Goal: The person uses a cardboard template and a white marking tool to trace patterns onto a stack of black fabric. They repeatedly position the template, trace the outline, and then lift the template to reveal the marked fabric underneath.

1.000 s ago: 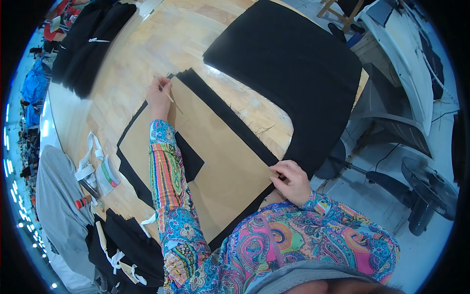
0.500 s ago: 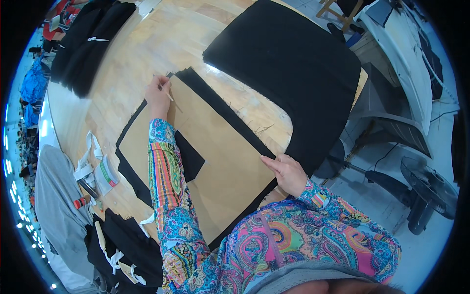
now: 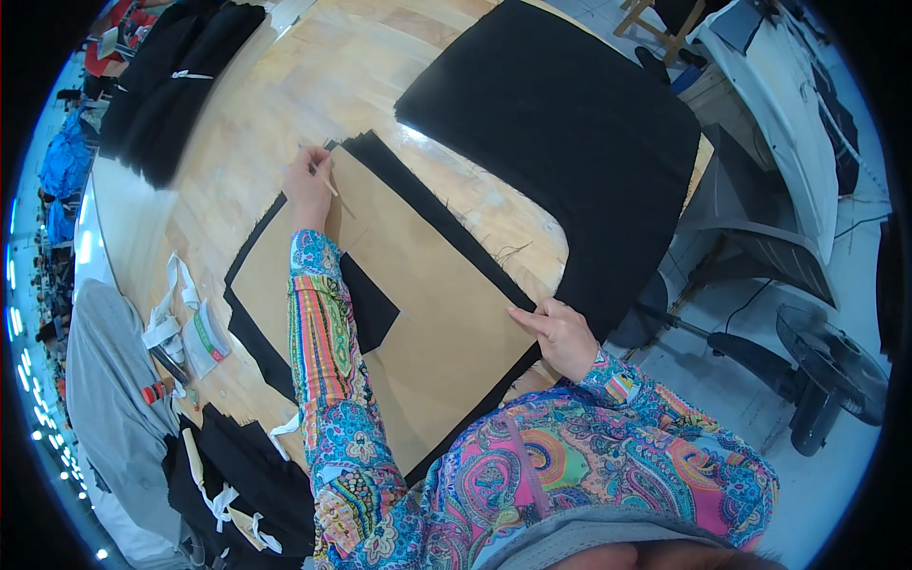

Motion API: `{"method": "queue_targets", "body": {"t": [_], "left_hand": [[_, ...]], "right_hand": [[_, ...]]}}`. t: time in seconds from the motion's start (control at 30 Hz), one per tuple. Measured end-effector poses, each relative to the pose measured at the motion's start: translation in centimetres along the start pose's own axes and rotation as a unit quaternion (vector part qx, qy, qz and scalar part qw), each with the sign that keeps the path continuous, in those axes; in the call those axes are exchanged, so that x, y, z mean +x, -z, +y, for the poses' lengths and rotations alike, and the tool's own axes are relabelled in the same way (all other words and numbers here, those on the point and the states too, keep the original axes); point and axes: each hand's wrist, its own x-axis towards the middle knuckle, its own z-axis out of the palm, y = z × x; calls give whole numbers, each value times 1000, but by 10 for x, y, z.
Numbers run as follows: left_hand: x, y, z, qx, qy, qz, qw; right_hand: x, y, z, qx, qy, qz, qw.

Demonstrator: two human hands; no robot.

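A tan paper pattern (image 3: 446, 351) with a cut-out lies flat over a stack of black fabric pieces (image 3: 380, 157), whose edges show around it. The black cloth also shows through the cut-out. At the pattern's far corner my left hand (image 3: 307, 185) is closed in a pinch on a thin pale stick, which pokes out below the fingers; its kind is unclear. My right hand (image 3: 562, 337) is closed at the right edge of the pattern, its index finger stretched onto the paper. The remaining fingers are curled and partly hidden.
A large folded black cloth (image 3: 570, 123) covers the table's far right. Tied black bundles (image 3: 180, 90) lie far left. White tape (image 3: 163, 328), a small clear packet (image 3: 204, 344) and grey cloth (image 3: 119, 380) sit at left. A black fan (image 3: 826, 370) stands right.
My right hand has shifted very slightly along the pattern's edge. My left hand and the pattern look unmoved.
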Motion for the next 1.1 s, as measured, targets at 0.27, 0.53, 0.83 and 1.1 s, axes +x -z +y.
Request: {"method": "queue_targets", "body": {"t": [0.27, 0.53, 0.83, 1.1], "left_hand": [[0, 1, 0, -19, 4, 0, 1000], [0, -4, -7, 0, -24, 13, 1000], [1, -4, -6, -49, 12, 18, 999], [2, -4, 0, -47, 28, 23, 998]], "right_hand": [[1, 3, -5, 2, -7, -14, 1000], [2, 4, -7, 14, -15, -13, 1000], [1, 4, -4, 15, -26, -25, 999], [2, 8, -7, 16, -47, -36, 998]]}}
